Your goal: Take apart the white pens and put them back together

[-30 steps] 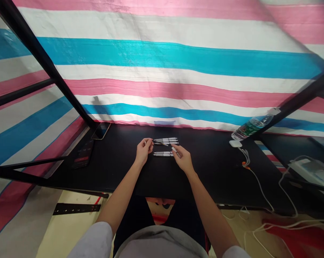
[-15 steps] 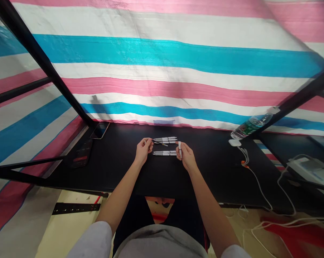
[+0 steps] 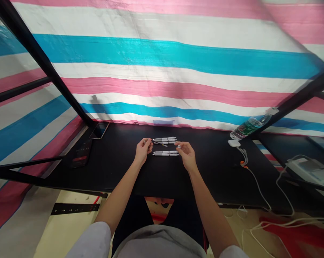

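Observation:
On the black tabletop (image 3: 119, 168) lie white ballpoint pens in two small groups, one farther away (image 3: 164, 139) and one nearer (image 3: 165, 153). A thin pen refill (image 3: 160, 143) lies loose between them. My left hand (image 3: 143, 150) pinches a small metal pen part (image 3: 145, 142) at the left end of the pens. My right hand (image 3: 187, 154) holds a short white pen piece (image 3: 179, 146) between its fingertips, just beyond the right ends of the pens. Both hands hover very close to the pens.
A smartphone (image 3: 99, 130) and a dark flat device (image 3: 82, 153) lie at the table's left. A water bottle (image 3: 250, 126) lies at the back right beside a white charger (image 3: 233, 143) and its cable. Black frame poles (image 3: 43, 68) stand before a striped tarp (image 3: 162, 53).
My right hand has moved right, away from the pens, and turned the white piece so it shows nearly end-on. The loose refill now lies flatter between the groups.

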A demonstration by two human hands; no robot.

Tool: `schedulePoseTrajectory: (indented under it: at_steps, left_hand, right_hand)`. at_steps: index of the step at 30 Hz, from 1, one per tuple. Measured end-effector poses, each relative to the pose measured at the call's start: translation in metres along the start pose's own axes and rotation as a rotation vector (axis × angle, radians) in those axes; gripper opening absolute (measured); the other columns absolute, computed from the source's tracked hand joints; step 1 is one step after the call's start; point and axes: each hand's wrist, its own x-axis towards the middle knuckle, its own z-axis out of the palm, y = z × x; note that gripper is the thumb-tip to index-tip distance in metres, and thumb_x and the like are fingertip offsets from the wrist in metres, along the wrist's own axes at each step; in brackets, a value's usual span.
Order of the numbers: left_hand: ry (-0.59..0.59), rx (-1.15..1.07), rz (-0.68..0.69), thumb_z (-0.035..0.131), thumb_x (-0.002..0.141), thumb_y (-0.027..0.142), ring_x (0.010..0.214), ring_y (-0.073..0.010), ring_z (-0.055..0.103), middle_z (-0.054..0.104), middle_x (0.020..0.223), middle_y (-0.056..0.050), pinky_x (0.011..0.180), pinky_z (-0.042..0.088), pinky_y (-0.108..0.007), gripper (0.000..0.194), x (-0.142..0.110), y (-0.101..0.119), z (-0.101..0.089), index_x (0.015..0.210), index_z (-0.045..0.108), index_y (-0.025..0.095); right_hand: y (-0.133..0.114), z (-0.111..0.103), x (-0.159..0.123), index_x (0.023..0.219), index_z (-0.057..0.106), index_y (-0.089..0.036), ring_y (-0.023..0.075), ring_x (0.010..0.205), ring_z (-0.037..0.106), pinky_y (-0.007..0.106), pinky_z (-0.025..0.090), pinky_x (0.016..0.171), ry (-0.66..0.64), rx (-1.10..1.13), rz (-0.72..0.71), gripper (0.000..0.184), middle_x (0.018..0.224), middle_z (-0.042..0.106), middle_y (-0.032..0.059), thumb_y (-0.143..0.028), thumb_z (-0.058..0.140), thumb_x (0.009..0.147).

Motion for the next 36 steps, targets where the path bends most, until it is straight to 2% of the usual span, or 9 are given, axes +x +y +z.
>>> schedulePoseTrajectory:
  at_steps: [3, 8, 10, 15, 18, 23, 28, 31, 36]
  left_hand:
    - [-0.003, 0.000, 0.001, 0.075, 0.071, 0.043, 0.047, -0.0038, 0.041, 0.054, 0.066, 0.002, 0.039, 0.021, -0.017, 0.033, 0.000, 0.000, 0.001, 0.079, 0.059, 0.015]
    - [-0.010, 0.009, 0.004, 0.076, 0.071, 0.043, 0.047, -0.0037, 0.041, 0.054, 0.065, 0.002, 0.039, 0.021, -0.017, 0.034, -0.001, 0.001, 0.001, 0.080, 0.059, 0.015]
    - [-0.010, 0.010, 0.004, 0.076, 0.071, 0.043, 0.047, -0.0036, 0.041, 0.053, 0.065, 0.002, 0.038, 0.021, -0.016, 0.034, -0.001, 0.001, 0.002, 0.080, 0.060, 0.015]
    - [-0.020, 0.027, 0.011, 0.076, 0.070, 0.044, 0.047, -0.0042, 0.041, 0.057, 0.067, 0.000, 0.039, 0.021, -0.017, 0.036, -0.002, 0.000, 0.003, 0.081, 0.061, 0.014]
    - [-0.057, 0.081, 0.016, 0.074, 0.072, 0.045, 0.047, -0.0044, 0.041, 0.063, 0.071, -0.003, 0.039, 0.022, -0.018, 0.035, -0.003, -0.001, 0.003, 0.082, 0.062, 0.013]
    - [-0.179, 0.198, -0.022, 0.071, 0.075, 0.044, 0.050, -0.0048, 0.042, 0.069, 0.078, -0.008, 0.043, 0.026, -0.018, 0.035, -0.006, -0.003, 0.003, 0.085, 0.063, 0.012]
    - [-0.292, 0.287, -0.050, 0.070, 0.077, 0.044, 0.051, -0.0053, 0.043, 0.071, 0.079, -0.009, 0.045, 0.030, -0.018, 0.035, -0.012, -0.001, 0.007, 0.088, 0.064, 0.011]
    - [-0.322, 0.334, -0.045, 0.069, 0.077, 0.044, 0.052, -0.0058, 0.044, 0.070, 0.079, -0.009, 0.047, 0.033, -0.019, 0.036, -0.014, 0.002, 0.009, 0.090, 0.065, 0.011]
    - [-0.312, 0.351, -0.064, 0.072, 0.074, 0.044, 0.052, -0.0064, 0.046, 0.069, 0.080, -0.008, 0.048, 0.036, -0.020, 0.041, -0.015, 0.004, 0.009, 0.100, 0.066, 0.013]
  right_hand:
    - [-0.007, 0.003, -0.001, 0.087, 0.051, -0.024, 0.0250, 0.119, 0.058, 0.048, 0.045, 0.099, -0.014, 0.008, -0.044, 0.020, 0.106, 0.071, 0.0102, -0.038, 0.064, 0.085]
    - [-0.010, 0.006, -0.001, 0.086, 0.055, -0.022, 0.0251, 0.115, 0.060, 0.048, 0.042, 0.103, -0.016, -0.003, -0.050, 0.020, 0.108, 0.070, 0.0106, -0.039, 0.065, 0.084]
    - [-0.009, 0.006, -0.002, 0.091, 0.060, -0.022, 0.0234, 0.106, 0.064, 0.043, 0.047, 0.098, 0.013, -0.063, -0.048, 0.018, 0.104, 0.070, 0.0086, -0.038, 0.063, 0.086]
    - [-0.008, 0.006, -0.006, 0.103, 0.065, -0.020, 0.0169, 0.078, 0.061, 0.032, 0.051, 0.074, 0.095, -0.453, -0.153, 0.021, 0.091, 0.066, 0.0054, -0.032, 0.051, 0.092]
    - [-0.006, 0.008, -0.009, 0.109, 0.062, -0.020, 0.0164, 0.072, 0.058, 0.031, 0.051, 0.071, 0.063, -0.551, -0.191, 0.023, 0.088, 0.063, 0.0051, -0.030, 0.051, 0.091]
    - [-0.001, 0.012, -0.013, 0.110, 0.057, -0.021, 0.0211, 0.088, 0.061, 0.036, 0.053, 0.081, -0.006, -0.586, -0.258, 0.032, 0.096, 0.063, 0.0071, -0.035, 0.066, 0.083]
    - [-0.004, 0.017, -0.014, 0.101, 0.062, -0.022, 0.0203, 0.083, 0.058, 0.034, 0.051, 0.076, -0.147, -0.636, -0.390, 0.013, 0.089, 0.066, 0.0058, -0.025, 0.054, 0.091]
    - [-0.005, 0.017, -0.013, 0.095, 0.065, -0.023, 0.0208, 0.079, 0.056, 0.035, 0.049, 0.073, -0.162, -0.659, -0.435, 0.018, 0.082, 0.067, 0.0052, -0.021, 0.047, 0.094]
    - [-0.006, 0.015, -0.012, 0.097, 0.066, -0.023, 0.0215, 0.080, 0.056, 0.036, 0.049, 0.073, -0.141, -0.649, -0.421, 0.020, 0.084, 0.067, 0.0060, -0.022, 0.046, 0.094]
